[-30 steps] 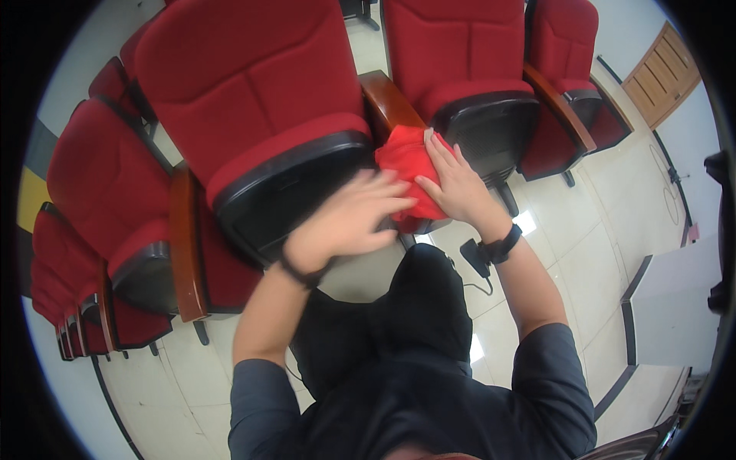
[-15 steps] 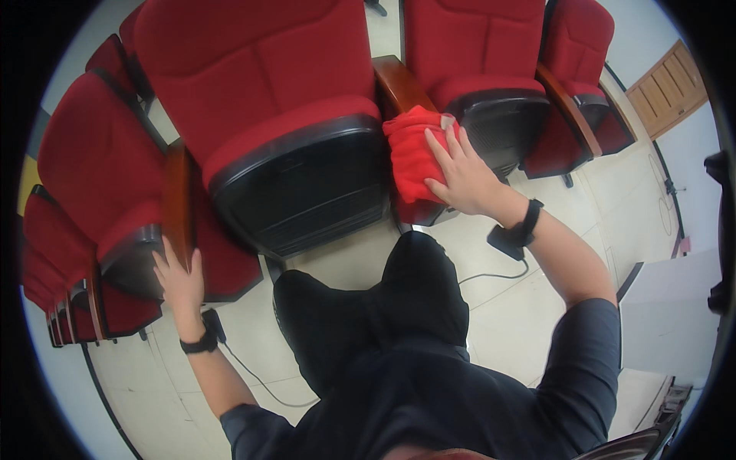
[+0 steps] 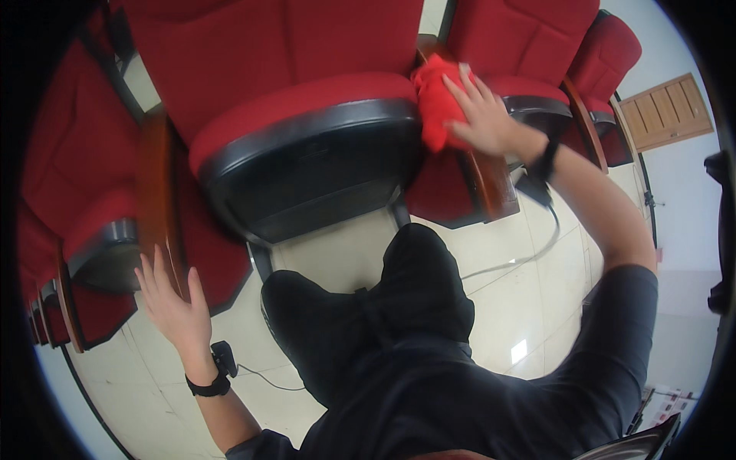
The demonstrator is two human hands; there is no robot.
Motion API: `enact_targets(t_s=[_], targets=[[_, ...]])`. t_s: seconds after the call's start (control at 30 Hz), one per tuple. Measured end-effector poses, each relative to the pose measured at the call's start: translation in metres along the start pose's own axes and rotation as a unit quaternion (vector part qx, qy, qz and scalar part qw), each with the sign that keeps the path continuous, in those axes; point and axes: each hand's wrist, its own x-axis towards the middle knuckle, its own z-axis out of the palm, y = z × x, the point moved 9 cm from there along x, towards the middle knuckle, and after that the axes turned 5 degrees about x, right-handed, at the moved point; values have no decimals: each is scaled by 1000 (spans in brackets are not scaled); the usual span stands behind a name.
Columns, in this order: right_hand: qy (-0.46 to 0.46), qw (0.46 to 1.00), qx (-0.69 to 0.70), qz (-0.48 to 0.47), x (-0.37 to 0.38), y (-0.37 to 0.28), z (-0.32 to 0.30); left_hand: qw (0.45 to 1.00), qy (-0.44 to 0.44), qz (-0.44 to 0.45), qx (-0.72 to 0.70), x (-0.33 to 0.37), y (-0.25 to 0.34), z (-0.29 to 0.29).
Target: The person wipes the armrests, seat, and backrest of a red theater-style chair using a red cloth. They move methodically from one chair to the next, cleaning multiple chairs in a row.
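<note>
My right hand (image 3: 488,124) lies with spread fingers over a bunched bright red cloth (image 3: 438,103), pressing it on the wooden armrest (image 3: 488,184) to the right of the middle seat. The cloth covers the rear part of this armrest, and the front end is bare. My left hand (image 3: 176,307) is open, fingers apart, in front of the lower end of the left wooden armrest (image 3: 159,195). It holds nothing; whether a fingertip touches the wood I cannot tell. Between the two armrests is a red seat (image 3: 307,107) with a black underside.
More red seats (image 3: 529,38) continue to the right and left in a row. Cables (image 3: 548,245) run from black devices on both wrists. My knees (image 3: 422,268) are close to the middle seat's front. A wooden door (image 3: 668,115) is at the far right, past pale floor tiles.
My right hand and the cloth have moved back along the right armrest, baring its front end. My left hand has dropped slightly toward me, off the left armrest's end. The view has shifted.
</note>
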Motion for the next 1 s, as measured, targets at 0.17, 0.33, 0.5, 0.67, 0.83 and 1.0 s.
enact_targets(t_s=[0.17,0.33,0.5,0.67,0.83,1.0], targets=[[2,998,43,-53,83,18,9,1000,7,1,20,1,3,-3],[24,989,103,-101,91,23,7,1000,4,-9,10,1,0,-1],[27,991,81,-107,64,15,8,1000,13,-13,0,-1,-1,-5],[12,989,114,-97,-60,-10,3,999,-18,-25,28,0,0,-2],[-36,999,28,-12,-118,-12,-11,999,-26,-35,15,1,0,-2],[-24,979,193,66,-88,-12,6,999,-26,-29,10,2,-1,0]])
